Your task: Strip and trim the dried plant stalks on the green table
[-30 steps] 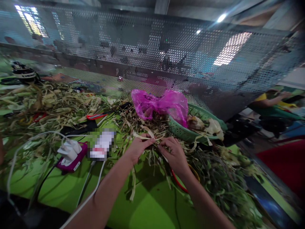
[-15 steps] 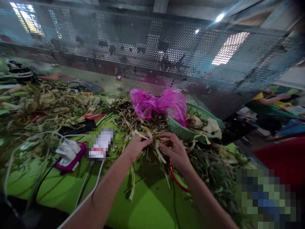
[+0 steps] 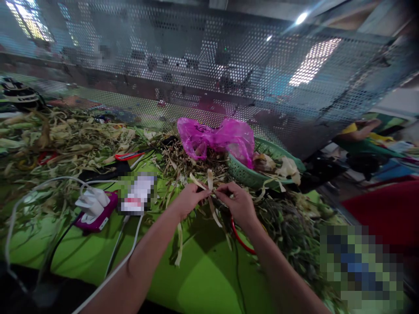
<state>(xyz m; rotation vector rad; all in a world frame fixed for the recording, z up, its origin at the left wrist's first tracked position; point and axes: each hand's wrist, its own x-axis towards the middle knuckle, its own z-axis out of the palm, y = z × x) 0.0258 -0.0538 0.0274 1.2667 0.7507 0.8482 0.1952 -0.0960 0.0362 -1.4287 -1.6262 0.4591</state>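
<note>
Pale strips of dried husk [image 3: 214, 213] cross between my two hands above the green table. My left hand [image 3: 192, 198] pinches them between thumb and fingers, and ends stick up past the fingertips. Close beside it, my right hand [image 3: 237, 203] has its thumb and forefinger pressed together on the strips, nearly touching the left fingertips. Under my right wrist lies a red ring-like handle [image 3: 240, 237], partly hidden by the forearm. Behind the hands is a heap of dry brown stalks [image 3: 175, 159].
A pink plastic bag [image 3: 216, 137] rests against a green basket [image 3: 245, 172] holding dried husks. To the left are a phone [image 3: 139, 192], a purple power strip [image 3: 98, 216] with white cables, and a red cutter [image 3: 129, 155]. A perforated metal panel [image 3: 147, 78] stands behind. A co-worker's arm [image 3: 366, 129] shows far right.
My right fingers have closed from a loose spread into a pinch near the left fingertips. One husk strip now stands more upright. The whole view has shifted slightly.
</note>
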